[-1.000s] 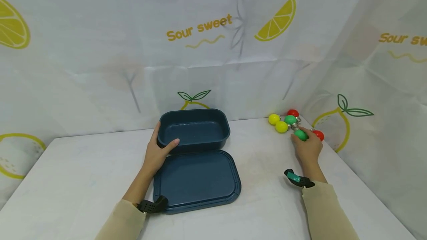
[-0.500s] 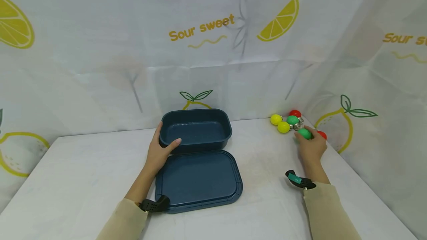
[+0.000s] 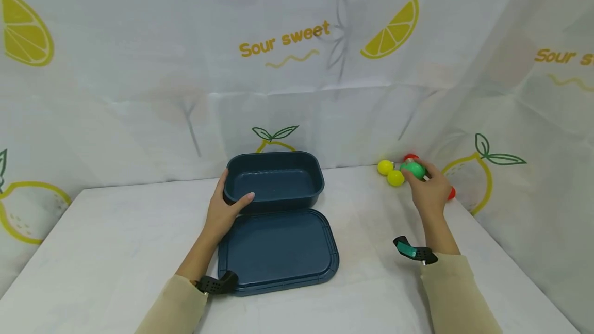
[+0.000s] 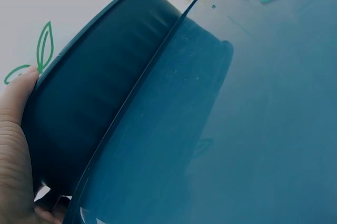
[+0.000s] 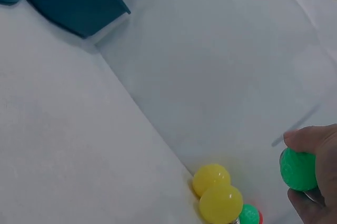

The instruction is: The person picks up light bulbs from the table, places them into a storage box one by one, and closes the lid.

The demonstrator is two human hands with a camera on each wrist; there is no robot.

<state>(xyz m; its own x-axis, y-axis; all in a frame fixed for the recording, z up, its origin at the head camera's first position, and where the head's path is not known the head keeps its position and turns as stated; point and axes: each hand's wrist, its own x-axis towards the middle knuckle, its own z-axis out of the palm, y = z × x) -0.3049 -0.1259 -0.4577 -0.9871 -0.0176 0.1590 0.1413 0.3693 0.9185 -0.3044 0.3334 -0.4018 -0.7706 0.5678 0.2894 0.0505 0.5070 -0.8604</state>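
Note:
My left hand (image 3: 219, 215) grips the left end of a dark blue rectangular box (image 3: 283, 204), its thumb at the near rim. In the left wrist view the thumb lies against the box wall (image 4: 89, 82). The box is bare inside. Directly in front lies its flat lid (image 3: 278, 251). At the far right, my right hand (image 3: 431, 192) pinches a green light bulb (image 5: 298, 170), which is raised above the others in the right wrist view. Beside it are two yellow bulbs (image 5: 220, 204), another green bulb (image 5: 248, 214) and a red bulb (image 3: 410, 157).
Another red bulb (image 3: 451, 193) shows partly behind the right hand, by the table's right edge. A white cloth with lemon prints (image 3: 297, 107) hangs behind the table (image 3: 366, 231) and along its right side.
My right hand has lifted the green bulb and moved it slightly back and left, over the other green bulb. The left hand stays on the box. The head view has shifted slightly.

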